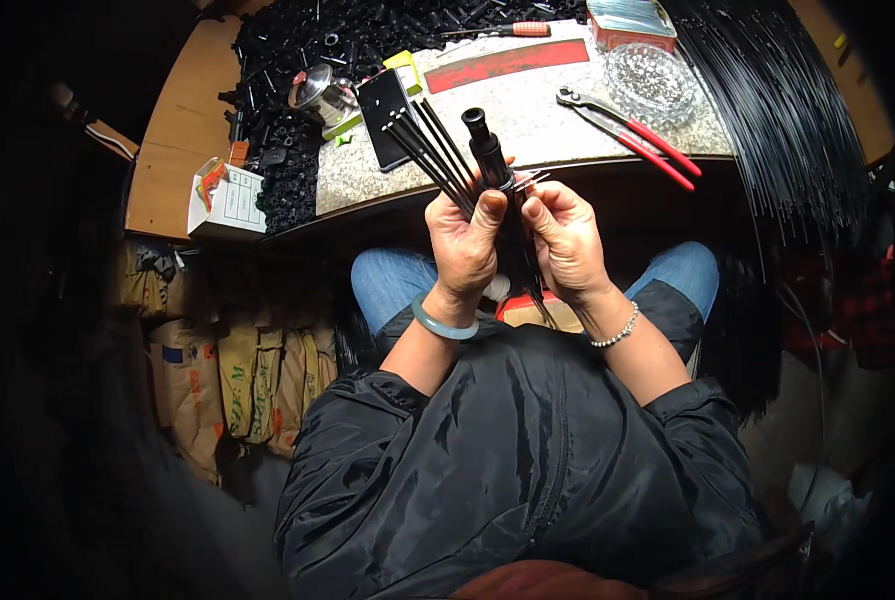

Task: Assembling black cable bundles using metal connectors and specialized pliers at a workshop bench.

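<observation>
Tube (484, 150) and rods (429, 166) are clasped in my left hand (464, 243) over my lap (392, 287); whether my right hand (571, 248) grips anything, I can't tell. Pliers (664, 148) lie on the speckled slab (362, 188), black parts (277, 50) heap the table (187, 130), and sacks (182, 385) stand below.

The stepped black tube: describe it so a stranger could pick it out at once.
From the pale speckled tabletop, come past its near edge to the left hand. The stepped black tube sticks up from that grip, far thicker than the slender black rods fanned to its left.
</observation>
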